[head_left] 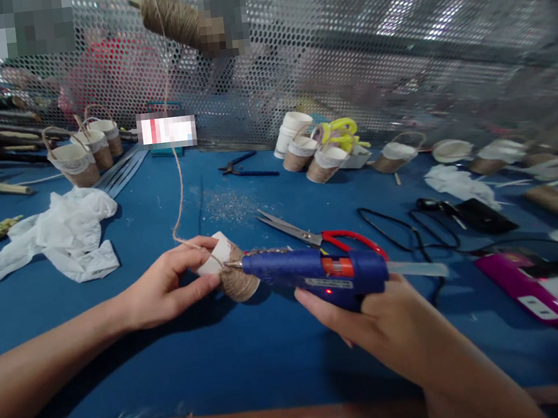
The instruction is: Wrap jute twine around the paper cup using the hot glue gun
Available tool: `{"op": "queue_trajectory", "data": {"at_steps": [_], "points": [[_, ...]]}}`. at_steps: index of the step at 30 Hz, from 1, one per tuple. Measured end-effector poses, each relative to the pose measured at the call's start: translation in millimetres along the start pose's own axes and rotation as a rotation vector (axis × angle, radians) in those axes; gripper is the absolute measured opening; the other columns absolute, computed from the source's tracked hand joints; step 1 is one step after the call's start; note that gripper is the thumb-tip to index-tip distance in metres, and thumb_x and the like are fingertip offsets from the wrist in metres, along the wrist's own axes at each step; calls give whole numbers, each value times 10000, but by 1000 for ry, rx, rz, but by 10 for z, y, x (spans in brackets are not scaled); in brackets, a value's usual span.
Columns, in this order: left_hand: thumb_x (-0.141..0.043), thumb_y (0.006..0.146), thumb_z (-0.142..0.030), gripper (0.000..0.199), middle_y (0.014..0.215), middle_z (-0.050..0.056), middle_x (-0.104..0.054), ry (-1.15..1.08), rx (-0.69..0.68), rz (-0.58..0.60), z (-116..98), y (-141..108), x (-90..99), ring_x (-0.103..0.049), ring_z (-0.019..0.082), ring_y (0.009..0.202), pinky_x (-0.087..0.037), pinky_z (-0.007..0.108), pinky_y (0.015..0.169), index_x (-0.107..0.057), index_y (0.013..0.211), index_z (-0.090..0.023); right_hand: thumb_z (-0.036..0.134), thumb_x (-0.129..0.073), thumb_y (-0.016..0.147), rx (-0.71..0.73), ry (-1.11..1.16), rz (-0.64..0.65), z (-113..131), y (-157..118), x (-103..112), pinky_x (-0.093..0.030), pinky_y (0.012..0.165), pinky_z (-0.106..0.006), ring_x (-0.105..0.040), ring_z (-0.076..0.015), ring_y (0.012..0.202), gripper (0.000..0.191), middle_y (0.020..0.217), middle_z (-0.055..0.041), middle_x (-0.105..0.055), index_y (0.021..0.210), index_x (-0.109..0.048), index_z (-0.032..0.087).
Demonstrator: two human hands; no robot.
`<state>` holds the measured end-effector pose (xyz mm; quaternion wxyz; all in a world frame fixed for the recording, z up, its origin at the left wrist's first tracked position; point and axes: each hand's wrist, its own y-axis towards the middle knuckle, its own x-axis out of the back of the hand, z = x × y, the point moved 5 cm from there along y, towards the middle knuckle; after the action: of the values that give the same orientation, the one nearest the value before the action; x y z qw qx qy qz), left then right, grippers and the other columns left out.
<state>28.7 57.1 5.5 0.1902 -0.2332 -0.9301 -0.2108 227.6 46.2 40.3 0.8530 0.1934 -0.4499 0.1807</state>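
Note:
My left hand (174,283) is closed on a small white paper cup (220,250) lying tilted on its side. Brown twine is wound round part of the cup, and a loose strand of twine (179,179) runs up from it to a spool (174,24) overhead. A blue hot glue gun (290,271) is gripped in my right hand (375,318). Its metal nozzle touches or nearly touches the cup where the twine meets the white paper. A red light glows on the gun, and a clear glue stick (417,268) pokes out behind.
Red-handled scissors (321,234) lie just behind the glue gun, with blue pliers (247,170) farther back. White lace (59,232) is heaped at left. Twine-wrapped cups (74,165) stand along the back. A black cord (405,222) and purple power strip (522,296) occupy the right.

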Motion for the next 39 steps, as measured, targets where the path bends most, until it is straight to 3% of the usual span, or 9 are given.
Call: {"op": "queue_trajectory", "data": {"at_steps": [4, 8, 12, 18, 25, 30, 39], "points": [[-488, 832, -145, 100, 1039, 118, -604, 15, -13, 4, -1, -1, -3, -527, 214, 1060, -426, 335, 893, -586, 822, -128, 340, -528, 788, -72, -37, -9, -37, 46, 29, -456, 457, -261, -509, -138, 395, 423, 343, 33, -448, 401, -385, 248], [-494, 826, -136, 92, 990, 105, -625, 26, -50, 4, -26, 9, -9, -529, 207, 1050, -430, 320, 883, -572, 776, -131, 323, -506, 793, -55, -89, -23, -64, 104, 59, -476, 491, -278, -545, -160, 436, 396, 350, 22, -451, 414, -411, 258], [-493, 823, -131, 102, 895, 93, -639, 50, -65, -2, -46, 21, -5, -537, 208, 1027, -437, 319, 868, -568, 753, -135, 312, -527, 780, -73, -38, 49, -77, 152, 32, -468, 458, -262, -490, -123, 346, 397, 330, 44, -456, 403, -421, 248], [-490, 823, -120, 116, 836, 78, -641, 81, -79, 2, -54, 11, 1, -527, 208, 1040, -438, 314, 859, -560, 733, -141, 341, -509, 789, -259, 81, 59, -110, 166, -3, -437, 392, -233, -480, -105, 318, 454, 319, 44, -450, 367, -380, 236], [-494, 820, -119, 98, 921, 95, -646, 62, -75, -6, -56, 9, 4, -531, 213, 1049, -438, 323, 867, -570, 760, -138, 328, -517, 770, -217, 88, 37, -100, 131, 19, -419, 354, -230, -471, -112, 310, 419, 317, 44, -439, 380, -388, 246], [-493, 824, -132, 101, 984, 109, -639, 55, -58, 2, -53, 12, -2, -534, 218, 1048, -438, 325, 870, -575, 766, -141, 357, -533, 771, -199, 36, 19, -72, 120, 34, -461, 420, -239, -467, -111, 305, 466, 297, 47, -440, 353, -358, 247], [-496, 821, -136, 107, 899, 98, -651, 59, -71, -4, -53, 16, 2, -529, 223, 1045, -438, 336, 873, -574, 748, -146, 369, -515, 778, -274, 82, 73, -134, 148, 3, -453, 425, -238, -486, -105, 322, 428, 329, 48, -462, 390, -393, 234]]}}
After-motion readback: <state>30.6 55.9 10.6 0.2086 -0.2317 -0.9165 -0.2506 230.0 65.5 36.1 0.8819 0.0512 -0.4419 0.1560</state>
